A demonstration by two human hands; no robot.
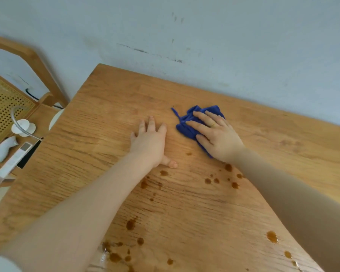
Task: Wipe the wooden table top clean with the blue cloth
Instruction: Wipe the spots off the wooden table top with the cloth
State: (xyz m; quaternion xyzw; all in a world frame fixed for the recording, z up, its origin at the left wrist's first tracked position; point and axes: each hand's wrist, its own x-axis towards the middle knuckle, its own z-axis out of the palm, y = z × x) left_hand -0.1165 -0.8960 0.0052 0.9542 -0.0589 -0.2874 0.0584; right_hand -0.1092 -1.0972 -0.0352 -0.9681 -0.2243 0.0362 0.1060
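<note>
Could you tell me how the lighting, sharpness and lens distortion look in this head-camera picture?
Head view: soft, even light with faint shadows; glossy glare on the wet patch at the table near edge; wide-angle bending curves the table edges; slight overall softness, the blue cloth under the right hand still clear.

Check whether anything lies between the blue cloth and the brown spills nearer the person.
Nothing visible does. The crumpled blue cloth sits under the right hand; bare wooden table top separates it from the brown spill drops.
</note>
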